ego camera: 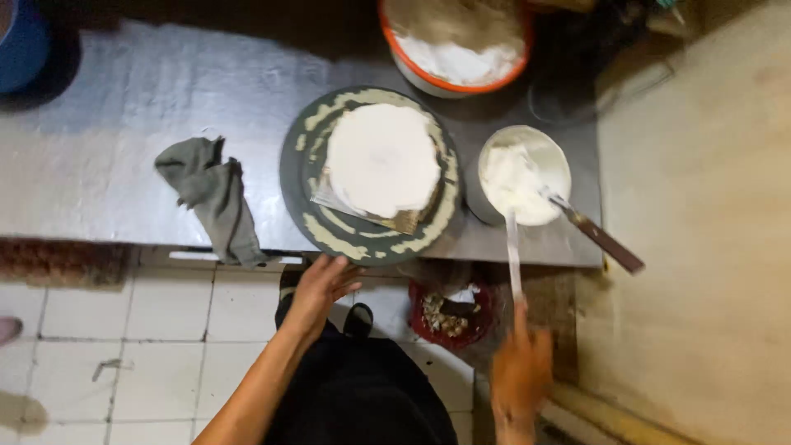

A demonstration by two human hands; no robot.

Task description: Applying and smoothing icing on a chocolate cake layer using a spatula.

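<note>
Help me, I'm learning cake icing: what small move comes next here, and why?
Probably dip the spatula in the right hand into the cream bowl: its tip is at the bowl, and the cake sits ready, the left hand by the turntable.

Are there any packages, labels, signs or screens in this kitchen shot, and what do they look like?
None show: no package, label, sign or screen.
Nearest to one are open containers: an orange-rimmed tub of white powder at the counter's back, and a round bowl of white cream right of the cake.
</note>
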